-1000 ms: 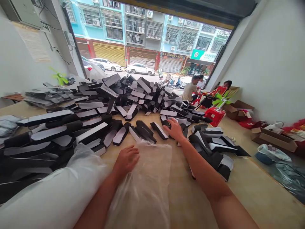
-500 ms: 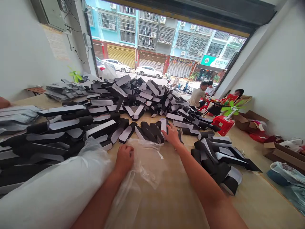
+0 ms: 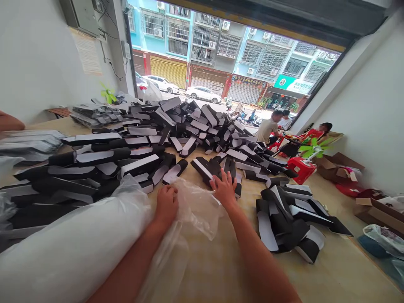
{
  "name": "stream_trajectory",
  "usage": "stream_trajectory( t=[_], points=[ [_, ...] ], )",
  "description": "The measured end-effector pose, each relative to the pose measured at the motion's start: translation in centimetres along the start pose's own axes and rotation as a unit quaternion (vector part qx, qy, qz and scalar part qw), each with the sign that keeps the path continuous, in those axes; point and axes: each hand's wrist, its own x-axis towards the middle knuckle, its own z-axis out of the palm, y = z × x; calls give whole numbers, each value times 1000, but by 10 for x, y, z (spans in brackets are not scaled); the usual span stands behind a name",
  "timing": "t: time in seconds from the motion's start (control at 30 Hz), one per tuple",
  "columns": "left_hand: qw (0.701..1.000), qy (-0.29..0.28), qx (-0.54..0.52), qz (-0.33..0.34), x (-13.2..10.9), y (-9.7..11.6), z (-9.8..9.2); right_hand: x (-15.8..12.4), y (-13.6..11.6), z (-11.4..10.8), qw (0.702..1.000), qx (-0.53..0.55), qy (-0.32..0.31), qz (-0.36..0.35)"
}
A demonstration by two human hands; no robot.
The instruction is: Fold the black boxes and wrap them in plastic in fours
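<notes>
— At the near edge of the heap, what are our hands on?

— Our left hand [image 3: 166,205] lies curled, knuckles up, on a clear plastic bag [image 3: 197,206]; we cannot tell whether it is pinching the film. Our right hand [image 3: 224,189] is open, its fingers [image 3: 224,177] spread.

— And the boxes closest to us?

— A long black box [image 3: 202,169] with a white panel lies ahead of the right hand and slightly to its left. Its long axis slants from upper left down to lower right, so its near end points at those fingers, just beside them. A second box [image 3: 175,171] lies ahead of the left hand, slanting the other way and just clear of it.

— So which hand is nearer the slanted box?

— The right, though the bag lies between our hands, below both boxes.

— What is around us?

— A white plastic sack [image 3: 63,248] lies along our left forearm, a smaller stack of boxes [image 3: 284,219] sits to our right on the wooden table [image 3: 341,269], and a person in a pale shirt [image 3: 267,130] sits by the doorway.
</notes>
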Motion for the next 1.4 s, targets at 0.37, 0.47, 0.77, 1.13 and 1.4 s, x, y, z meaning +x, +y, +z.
stream_trajectory(
  t=[0.37, 0.47, 0.77, 1.13, 1.4],
  points=[
    [991, 125, -44, -5, 4, 18, -22, -45, -1, 4, 900, 414, 133, -3],
    [989, 124, -69, 52, 2, 25, -32, -46, -1, 0, 837, 546, 38, 31],
    [947, -239, -32, 213, -6, 29, -24, -45, -1, 4, 918, 359, -83, -145],
    [992, -87, -12, 95, -1, 19, -22, -40, 32, 13, 956, 255, 119, 81],
    [952, -156, -158, 211, -7, 35, -44, -39, 20, 1, 881, 455, 108, 77]
  ],
)
